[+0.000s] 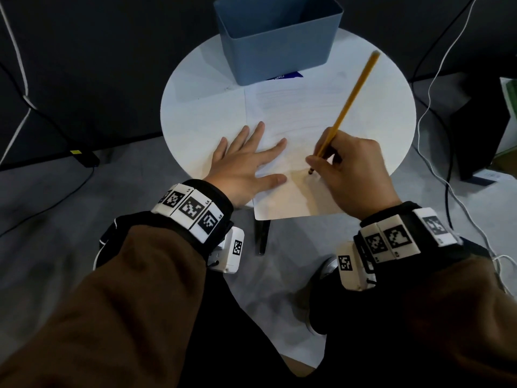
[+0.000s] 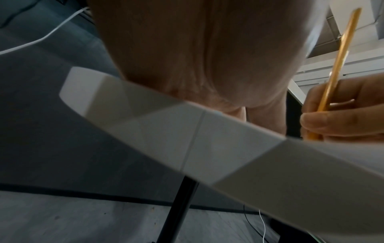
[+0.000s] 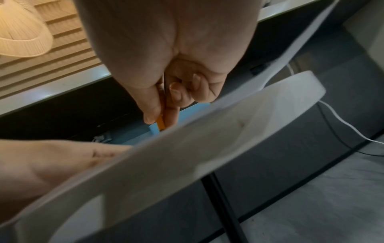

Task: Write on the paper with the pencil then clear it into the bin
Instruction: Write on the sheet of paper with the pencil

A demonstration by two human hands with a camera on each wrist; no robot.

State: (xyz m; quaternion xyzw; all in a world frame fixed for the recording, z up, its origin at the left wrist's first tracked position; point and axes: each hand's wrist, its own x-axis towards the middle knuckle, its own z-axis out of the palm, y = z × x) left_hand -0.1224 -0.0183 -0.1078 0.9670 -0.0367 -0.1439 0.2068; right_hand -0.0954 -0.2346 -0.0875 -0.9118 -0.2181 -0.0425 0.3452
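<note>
Nearest, the left hand lies flat with fingers spread wide on the paper, likely pinning the thin, faintly lined sheet so it cannot slide. Just right of those fingers, the right hand pinches the pencil low in a writing grip, its dark tip on the sheet's near part and the slim yellow shaft leaning away. Beyond both hands stands the bin, blue, smooth-walled and open-topped, on the round white counter.
</note>
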